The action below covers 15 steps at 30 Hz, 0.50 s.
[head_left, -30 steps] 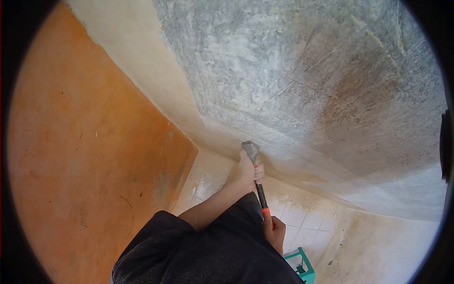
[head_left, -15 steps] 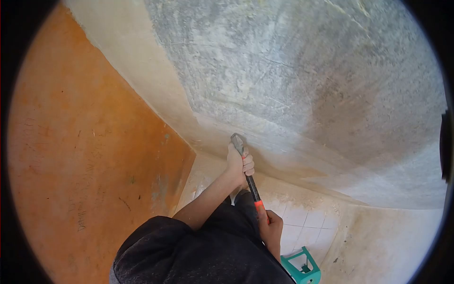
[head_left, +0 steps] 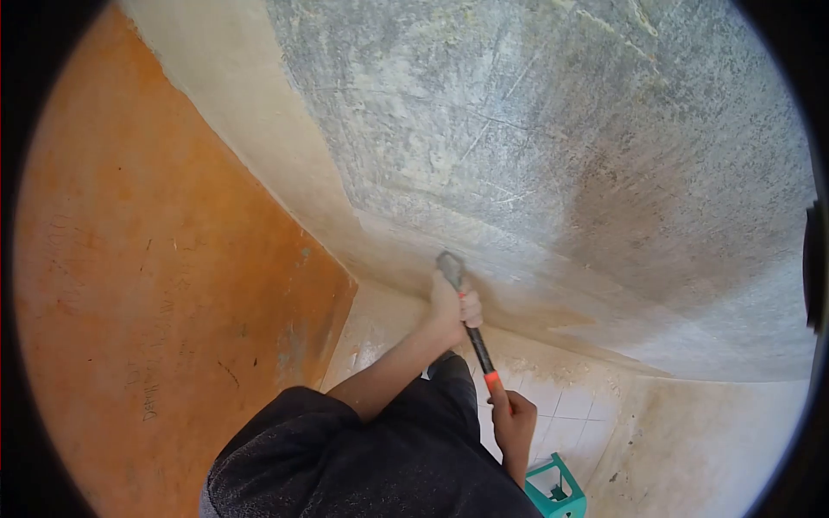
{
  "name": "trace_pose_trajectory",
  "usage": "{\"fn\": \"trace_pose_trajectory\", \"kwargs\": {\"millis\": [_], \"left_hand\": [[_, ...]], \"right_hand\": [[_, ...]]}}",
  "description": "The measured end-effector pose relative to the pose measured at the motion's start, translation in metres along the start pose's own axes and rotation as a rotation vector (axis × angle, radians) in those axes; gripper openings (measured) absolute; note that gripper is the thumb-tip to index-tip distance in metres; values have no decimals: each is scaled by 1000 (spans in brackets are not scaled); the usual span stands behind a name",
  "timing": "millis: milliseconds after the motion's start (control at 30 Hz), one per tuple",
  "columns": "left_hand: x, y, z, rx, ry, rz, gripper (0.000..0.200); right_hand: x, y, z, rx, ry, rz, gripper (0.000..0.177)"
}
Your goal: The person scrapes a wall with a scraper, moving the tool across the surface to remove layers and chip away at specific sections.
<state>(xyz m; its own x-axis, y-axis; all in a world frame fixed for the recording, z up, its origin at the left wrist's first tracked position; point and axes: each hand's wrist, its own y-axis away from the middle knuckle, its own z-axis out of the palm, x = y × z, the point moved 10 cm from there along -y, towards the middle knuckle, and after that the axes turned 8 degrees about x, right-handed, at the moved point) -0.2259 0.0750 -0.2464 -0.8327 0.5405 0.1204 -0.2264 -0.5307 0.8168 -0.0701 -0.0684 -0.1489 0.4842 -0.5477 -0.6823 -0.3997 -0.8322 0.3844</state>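
A long-handled tool (head_left: 481, 350) with a black shaft, orange-red bands and a blunt grey head slants up toward the wall. Around its upper shaft, just below the head, my left hand (head_left: 447, 304) is closed. Lower down, my right hand (head_left: 514, 423) grips the orange end of the handle. The grey head, slightly blurred, overlaps the pale lower part of the wall (head_left: 432, 147) in this view. Above that, the wall shows patchy grey with scratches and a pale band along its left side.
An orange wall (head_left: 181, 285) with scribbles meets the scraped wall at a corner on the left. White floor tiles (head_left: 548, 410) with crumbs and dust lie below. A green plastic stool (head_left: 566, 470) stands at the lower right, near my right forearm.
Both hands and the tool have shifted to the right, with the head slightly lower in view. The grip of each hand stays the same.
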Motion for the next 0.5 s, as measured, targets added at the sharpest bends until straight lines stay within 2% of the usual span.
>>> {"fn": "trace_pose_trajectory", "kwargs": {"millis": [67, 100, 167, 200, 267, 400, 467, 500], "left_hand": [[-11, 10, 16, -40, -60, -25, 55], [-1, 5, 4, 31, -13, -6, 55], [29, -6, -16, 30, -29, 59, 55], [44, -4, -17, 27, -41, 126, 54], [40, -1, -12, 66, -35, 124, 52], [24, 12, 2, 7, -20, 68, 47], [31, 7, -2, -2, -40, 71, 45], [49, -3, -14, -33, -24, 97, 45]], "right_hand": [[5, 1, 3, 16, -75, -43, 46], [2, -8, 15, 5, -33, -114, 45], [-27, -12, 38, -56, 45, -191, 44], [-25, -12, 39, -57, 40, -192, 44], [-22, -14, 34, -37, -81, -169, 43], [-14, -4, 18, -55, -36, -41, 41], [-20, -7, 30, -45, 68, -180, 43], [-46, -5, 39, -54, 34, -276, 39]]}}
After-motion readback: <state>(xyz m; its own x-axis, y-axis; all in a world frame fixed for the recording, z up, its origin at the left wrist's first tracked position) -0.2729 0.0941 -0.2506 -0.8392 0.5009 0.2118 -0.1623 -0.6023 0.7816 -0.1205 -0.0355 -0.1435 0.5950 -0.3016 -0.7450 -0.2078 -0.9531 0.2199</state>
